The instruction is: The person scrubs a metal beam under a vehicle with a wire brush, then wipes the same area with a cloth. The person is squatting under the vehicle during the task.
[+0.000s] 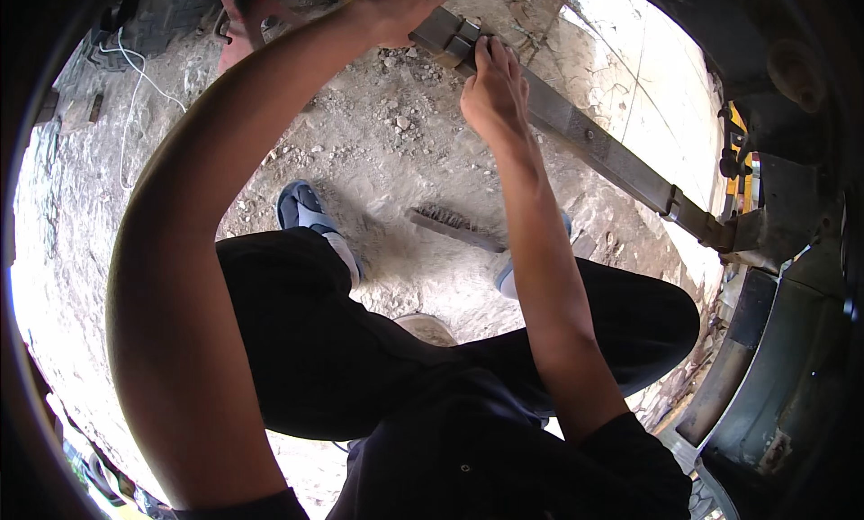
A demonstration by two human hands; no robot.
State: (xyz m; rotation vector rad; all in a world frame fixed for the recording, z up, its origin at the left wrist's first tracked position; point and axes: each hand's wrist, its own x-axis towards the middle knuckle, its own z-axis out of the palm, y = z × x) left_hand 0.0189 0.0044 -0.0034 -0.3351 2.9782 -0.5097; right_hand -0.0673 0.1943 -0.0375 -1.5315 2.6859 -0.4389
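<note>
one long metal bar [589,135], with left hand [396,11] and right hand [495,92] at its upper part

rough, grey-brown ground [360,151] strewn with grit fills the middle of the view; pale paving [625,47] lies beyond the bar. large dark metal parts [783,385] occupy the right side. black trousers [315,358] cover the person's bent legs, spread apart in the lower half. the bar, grey and straight-sided, slants from the top centre down to the right, where its lower end meets a dark fitting. a black treaded tyre [166,20] and a reddish metal piece [241,25] stand at upper left.

the left hand reaches to the bar's upper end, fingers pointing right; its grip cannot be told. the right hand lies with fingers over the bar and thumb on the near side; whether it clasps or only rests cannot be told.

a brush [457,227] with dark bristles lies on the ground between the feet, bristles toward the bar. the left foot [310,205] wears a blue-grey sandal. a thin white cord [142,70] trails near the tyre. smallest, a metal band [463,38] encircles the bar just beside the right fingertips, and a second band [671,201] sits near the lower end.
</note>
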